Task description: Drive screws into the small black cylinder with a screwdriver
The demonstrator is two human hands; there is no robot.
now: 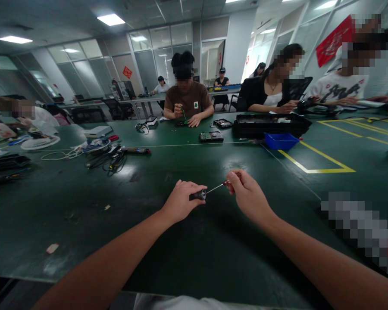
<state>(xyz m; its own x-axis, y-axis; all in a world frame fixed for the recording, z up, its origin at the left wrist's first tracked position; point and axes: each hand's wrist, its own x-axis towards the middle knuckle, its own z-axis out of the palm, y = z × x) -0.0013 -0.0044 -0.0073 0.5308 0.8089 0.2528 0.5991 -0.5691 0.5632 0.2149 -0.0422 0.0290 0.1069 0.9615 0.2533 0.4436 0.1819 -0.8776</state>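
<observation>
My left hand (181,201) is closed around a small dark cylindrical part (200,195), its round end turned to the right. The rest of that part is hidden by the fingers, so its kind does not show. In my right hand (247,193) a screwdriver (217,187) with a red handle is gripped between thumb and fingers. Its thin metal shaft points left and down, and the tip is at the round end of the dark part. Both hands are over the green table (123,237).
Cables (111,157) lie at the left, near a white round grille (40,142). A blue bin (281,141) stands before a long black tray (271,125). A circuit board in a case (211,137) lies farther back. Across the table a person (189,92) works; others sit at both sides.
</observation>
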